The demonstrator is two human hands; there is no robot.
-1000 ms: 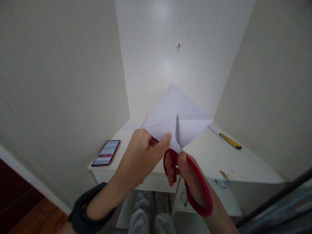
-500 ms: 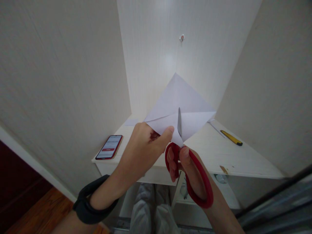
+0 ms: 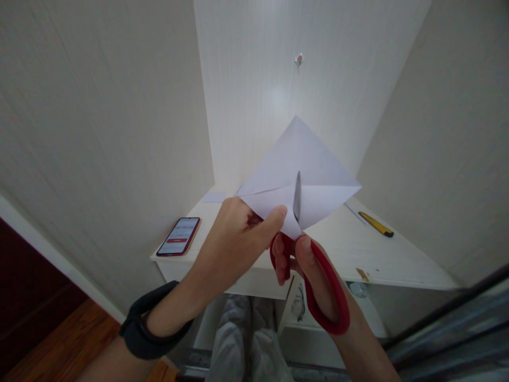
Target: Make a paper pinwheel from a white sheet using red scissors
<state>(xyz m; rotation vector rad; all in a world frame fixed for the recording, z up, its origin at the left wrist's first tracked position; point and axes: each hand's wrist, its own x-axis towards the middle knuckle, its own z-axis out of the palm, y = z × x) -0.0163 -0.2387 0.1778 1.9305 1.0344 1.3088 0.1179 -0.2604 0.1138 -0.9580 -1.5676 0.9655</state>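
Observation:
A square of white paper (image 3: 300, 151) is held up, turned corner-upward, above the desk. My left hand (image 3: 250, 225) pinches its lower left part, thumb on top and fingers beneath. In my right hand (image 3: 304, 254) are red-handled scissors (image 3: 329, 297), my thumb through the large loop and fingers through the other. One metal blade shows above the paper, pointing away from me; the other blade is hidden beneath. The paper is slit from its lower corner along the blade, and a crease or fold edge crosses it from left to right.
A phone (image 3: 178, 237) with a lit screen lies at the desk's left front edge. On the right lies a yellow utility knife (image 3: 376, 224) beside a thin paper strip. A small paper piece (image 3: 214, 197) lies at the back left. White panels (image 3: 254, 79) enclose the white desk (image 3: 401, 265).
The paper has shifted slightly right and its cut gapes a little wider around the blade. The scissor handles look slightly closer together. Both hands keep their hold.

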